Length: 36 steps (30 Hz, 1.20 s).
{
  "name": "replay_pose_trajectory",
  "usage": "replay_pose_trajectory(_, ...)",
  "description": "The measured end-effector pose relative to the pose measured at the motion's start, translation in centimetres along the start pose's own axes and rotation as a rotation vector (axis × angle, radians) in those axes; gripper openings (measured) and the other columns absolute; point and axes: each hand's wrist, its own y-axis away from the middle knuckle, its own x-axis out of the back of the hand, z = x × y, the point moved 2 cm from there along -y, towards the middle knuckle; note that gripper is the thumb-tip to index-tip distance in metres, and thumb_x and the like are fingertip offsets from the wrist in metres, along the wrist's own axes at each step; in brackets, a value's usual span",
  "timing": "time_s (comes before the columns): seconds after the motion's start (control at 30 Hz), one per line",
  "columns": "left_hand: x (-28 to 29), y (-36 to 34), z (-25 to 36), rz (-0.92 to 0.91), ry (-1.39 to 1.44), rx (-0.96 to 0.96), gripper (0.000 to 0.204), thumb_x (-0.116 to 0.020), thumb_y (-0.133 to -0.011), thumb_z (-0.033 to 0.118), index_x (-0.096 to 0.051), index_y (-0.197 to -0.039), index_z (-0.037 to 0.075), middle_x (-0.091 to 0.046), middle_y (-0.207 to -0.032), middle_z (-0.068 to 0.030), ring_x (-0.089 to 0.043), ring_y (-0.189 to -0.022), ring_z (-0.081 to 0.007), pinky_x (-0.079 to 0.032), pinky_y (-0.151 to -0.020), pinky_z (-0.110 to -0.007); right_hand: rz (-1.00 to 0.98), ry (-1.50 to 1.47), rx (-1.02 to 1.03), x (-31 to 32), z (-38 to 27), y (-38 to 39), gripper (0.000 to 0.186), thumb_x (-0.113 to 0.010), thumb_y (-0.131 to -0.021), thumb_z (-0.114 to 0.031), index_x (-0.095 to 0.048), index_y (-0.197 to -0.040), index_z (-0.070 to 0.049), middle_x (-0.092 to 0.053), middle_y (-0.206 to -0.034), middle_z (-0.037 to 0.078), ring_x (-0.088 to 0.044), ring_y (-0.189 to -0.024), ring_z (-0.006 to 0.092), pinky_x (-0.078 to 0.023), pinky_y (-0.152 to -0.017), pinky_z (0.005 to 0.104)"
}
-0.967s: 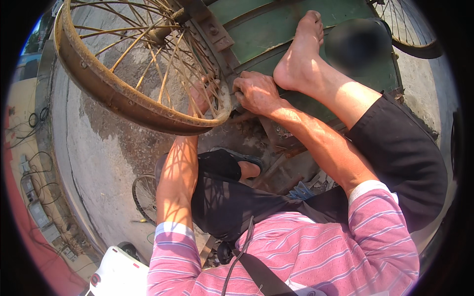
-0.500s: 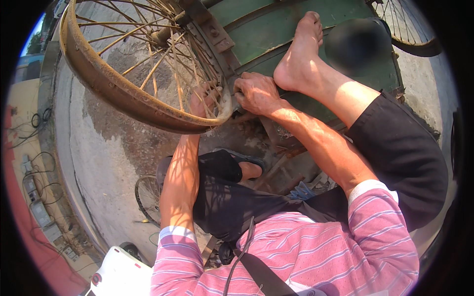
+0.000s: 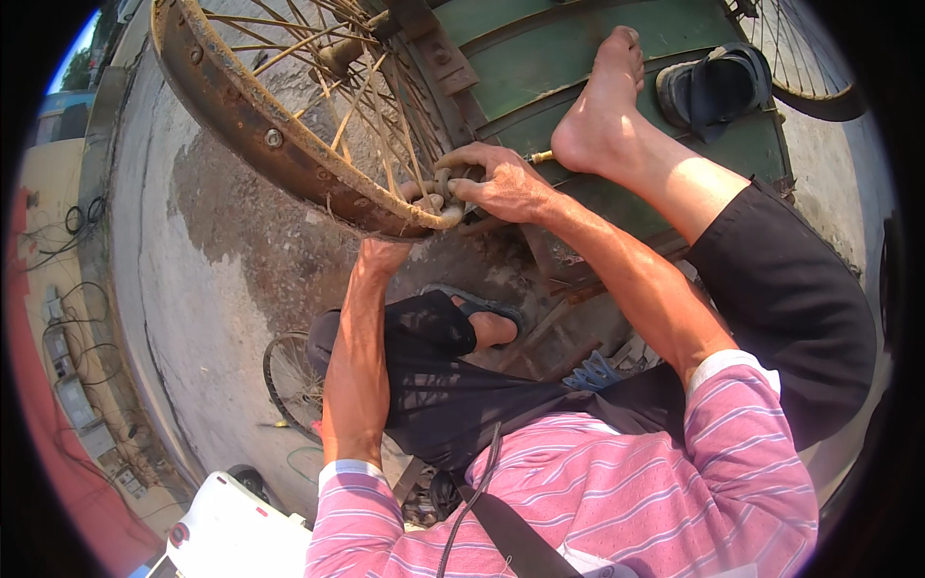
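Note:
A rusty spoked wheel [image 3: 275, 144] stands in front of me at the upper left, mounted beside a green metal panel [image 3: 540, 43]. My left hand [image 3: 393, 241] reaches up behind the wheel's lower edge, and its fingers curl over the rim, partly hidden by it. My right hand [image 3: 506, 186] is at that same edge, beside the panel. Its thumb and index finger close on a small part by the rim, too covered to name. The fingertips of both hands almost meet.
My bare foot [image 3: 612, 106] rests on the green panel, near a dark sandal [image 3: 723, 91] and a thin yellow-ended tool [image 3: 541, 156]. Another wheel [image 3: 814, 91] is at the upper right. A small wheel [image 3: 294, 380] lies on the ground, left of my knee.
The wheel's rim has shifted, and a bolt head now shows on its outer face. My left fingers have moved from among the spokes to the rim edge, and my right fingers have come closer to them.

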Motion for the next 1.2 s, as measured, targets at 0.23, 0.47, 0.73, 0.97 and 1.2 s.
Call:
replay_pose_trajectory(0.23,0.5,0.7,0.0,0.012,0.014,-0.069,0.032,-0.076,-0.103,0.027,-0.075,-0.125,0.004,-0.073,-0.102,-0.0002,-0.063,-0.092,-0.0085,-0.054,-0.079,-0.027,-0.037,-0.068,-0.032,0.0,-0.7,0.2,0.036,-0.07,-0.091,-0.017,-0.071,-0.12,0.003,-0.075,-0.104,0.009,-0.07,-0.098,0.016,-0.056,-0.09,0.034)
replay_pose_trajectory(0.47,1.2,0.6,-0.7,0.003,0.051,-0.121,0.033,-0.073,-0.105,0.029,-0.074,-0.125,0.003,-0.074,-0.107,-0.0014,-0.064,-0.095,-0.0093,-0.055,-0.083,-0.029,0.188,-0.192,-0.23,1.0,0.8,-0.5,0.034,-0.073,-0.09,-0.018,-0.072,-0.118,0.002,-0.076,-0.103,0.009,-0.071,-0.09,0.0156,-0.057,-0.089,0.0334)
replay_pose_trajectory(0.73,2.0,0.3,-1.4,0.015,0.196,-0.164,0.033,-0.069,-0.107,0.027,-0.074,-0.124,0.0,-0.074,-0.098,-0.0026,-0.064,-0.088,-0.0089,-0.054,-0.077,-0.027,0.104,0.072,-0.246,0.7,0.7,-0.5,0.041,-0.07,-0.087,-0.021,-0.075,-0.123,0.0,-0.078,-0.106,0.016,-0.073,-0.098,0.0231,-0.055,-0.093,0.0364)
replay_pose_trajectory(0.97,0.8,-0.1,0.9,0.095,0.222,-0.022,0.026,-0.069,-0.106,0.026,-0.075,-0.113,0.001,-0.072,-0.088,-0.0018,-0.063,-0.076,-0.008,-0.051,-0.066,-0.025,0.099,0.033,-0.161,-0.4,0.7,-0.8,0.041,-0.068,-0.088,-0.017,-0.075,-0.125,-0.003,-0.076,-0.119,0.021,-0.073,-0.11,0.0314,-0.054,-0.101,0.0392)
replay_pose_trajectory(1.2,0.6,-0.6,0.3,0.128,0.256,-0.052,0.027,-0.072,-0.103,0.03,-0.072,-0.099,0.003,-0.07,-0.078,-0.0026,-0.061,-0.062,-0.0096,-0.047,-0.054,-0.025,0.111,0.014,-0.18,-1.2,1.1,-0.9,0.038,-0.067,-0.09,-0.015,-0.076,-0.125,-0.005,-0.072,-0.128,0.022,-0.068,-0.12,0.0353,-0.053,-0.106,0.0411)
